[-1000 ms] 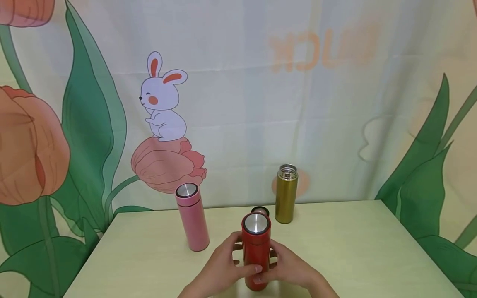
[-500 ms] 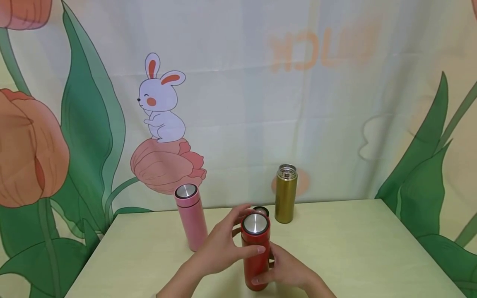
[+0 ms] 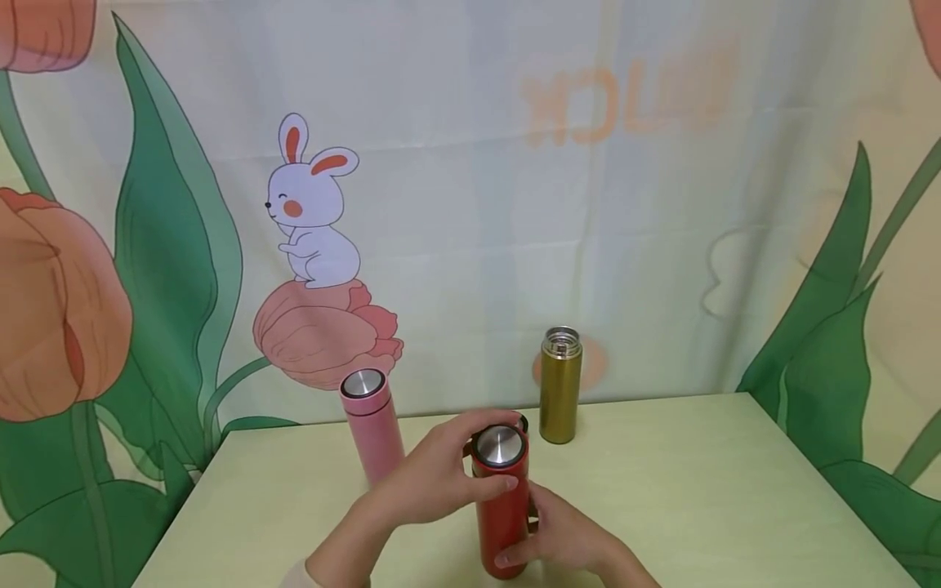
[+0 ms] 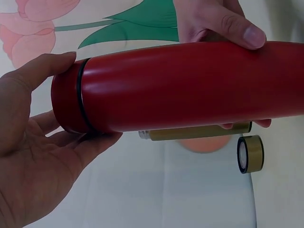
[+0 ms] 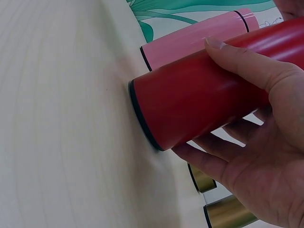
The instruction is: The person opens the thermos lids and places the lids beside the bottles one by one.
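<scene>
A red thermos flask (image 3: 502,514) with a steel-topped lid (image 3: 501,447) stands upright near the table's front. My left hand (image 3: 430,478) curls round its top, thumb on the front, fingers behind. In the left wrist view, thumb and fingers span the red lid (image 4: 67,97) around the dark seam below it. Lower down, my right hand (image 3: 562,531) grips the body. The right wrist view shows that thumb (image 5: 237,59) along one side, fingers on the other, and the flask's dark base (image 5: 142,118) right at the tabletop.
A pink thermos flask (image 3: 373,433), lid on, stands to the left, partly behind my left arm. At the back stands a gold thermos flask (image 3: 560,392) with its mouth uncovered. A gold lid (image 4: 251,154) sits just behind the red flask. A printed curtain (image 3: 456,204) hangs behind the table (image 3: 698,490).
My left hand has moved up from the red flask's lower body to its lid, and its fingers have closed round the top. My right hand keeps its grip low on the flask.
</scene>
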`<state>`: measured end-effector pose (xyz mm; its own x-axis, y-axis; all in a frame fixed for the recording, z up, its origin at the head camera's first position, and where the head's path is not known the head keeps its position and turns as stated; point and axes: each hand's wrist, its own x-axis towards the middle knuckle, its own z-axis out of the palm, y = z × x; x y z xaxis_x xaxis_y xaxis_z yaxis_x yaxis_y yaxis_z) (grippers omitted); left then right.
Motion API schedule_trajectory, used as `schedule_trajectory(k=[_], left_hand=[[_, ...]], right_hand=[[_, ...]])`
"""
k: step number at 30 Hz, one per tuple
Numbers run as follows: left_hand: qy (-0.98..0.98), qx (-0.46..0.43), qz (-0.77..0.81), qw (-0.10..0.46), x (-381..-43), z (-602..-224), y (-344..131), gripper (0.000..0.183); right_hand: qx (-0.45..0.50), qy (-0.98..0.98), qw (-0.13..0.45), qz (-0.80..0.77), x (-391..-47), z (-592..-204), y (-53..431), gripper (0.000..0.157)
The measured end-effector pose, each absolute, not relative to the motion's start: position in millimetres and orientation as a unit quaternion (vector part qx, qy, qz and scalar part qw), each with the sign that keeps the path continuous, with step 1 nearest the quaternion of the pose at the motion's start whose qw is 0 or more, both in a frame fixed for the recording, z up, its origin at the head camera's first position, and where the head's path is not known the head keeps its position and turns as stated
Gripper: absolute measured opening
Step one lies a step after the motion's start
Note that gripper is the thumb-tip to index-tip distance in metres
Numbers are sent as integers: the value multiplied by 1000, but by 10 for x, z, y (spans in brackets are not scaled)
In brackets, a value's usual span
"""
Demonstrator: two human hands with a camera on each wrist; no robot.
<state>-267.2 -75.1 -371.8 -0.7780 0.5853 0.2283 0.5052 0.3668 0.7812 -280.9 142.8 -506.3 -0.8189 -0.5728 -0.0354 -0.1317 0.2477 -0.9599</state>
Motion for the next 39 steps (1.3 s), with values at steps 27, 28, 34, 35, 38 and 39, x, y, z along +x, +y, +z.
schedule_trajectory(k=[27, 28, 34, 35, 38, 39], left_hand=[[834, 378, 400, 37, -2679, -3678, -808, 56], [835, 376, 399, 37, -2677, -3677, -804, 56], [840, 363, 401, 35, -2665, -3683, -783, 57], [842, 361, 400, 32, -2660, -3685, -780, 57], [847, 354, 397, 24, -2636, -3689, -770, 57], [849, 352, 394, 20, -2626, -3691, -768, 57]], right_hand=[[-237, 764, 194, -567, -2825, -5071, 1440, 70], [-238, 765, 193, -566, -2822, -5068, 1440, 70], [-236, 769, 192, -562, -2814, -5055, 1435, 71], [-235, 769, 193, -562, -2814, -5056, 1433, 71], [-231, 769, 196, -562, -2814, -5057, 1428, 71], [-230, 768, 197, -564, -2815, -5056, 1426, 71]])
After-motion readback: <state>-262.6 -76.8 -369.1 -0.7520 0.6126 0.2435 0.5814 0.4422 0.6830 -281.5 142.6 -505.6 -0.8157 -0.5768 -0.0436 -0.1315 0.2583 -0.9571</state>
